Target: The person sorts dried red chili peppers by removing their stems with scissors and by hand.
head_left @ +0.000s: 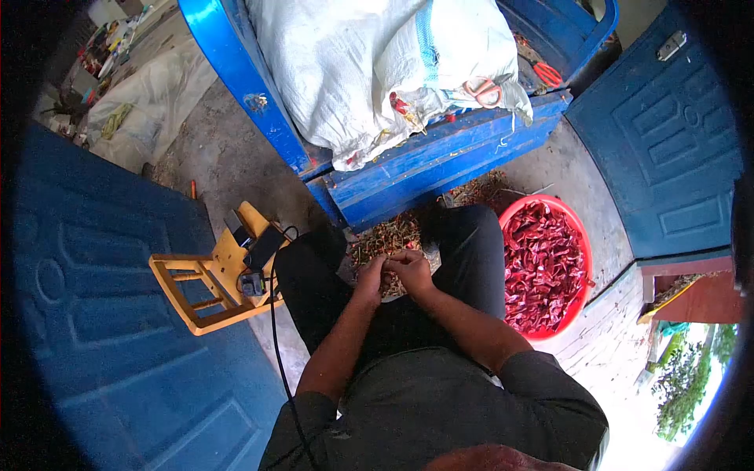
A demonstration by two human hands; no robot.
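Observation:
My left hand (371,278) and my right hand (413,272) meet between my knees, with the fingers of both bent together at the tips. Whatever they pinch, if anything, is too small or hidden to make out. Beneath them, a litter of brownish stems and bits (390,237) covers the floor. Beside my right knee stands a round red basin (587,250), filled with dark red dried chillies (542,267). Neither hand touches the basin.
A blue metal-framed bench (448,177) stands ahead, bearing a white woven sack (338,71). Pink-handled scissors (484,93) lie on the sack's edge; red-handled scissors (547,74) lie farther right. A yellow wooden chair (184,294) with black devices and a cable is left. Blue doors (118,298) flank me.

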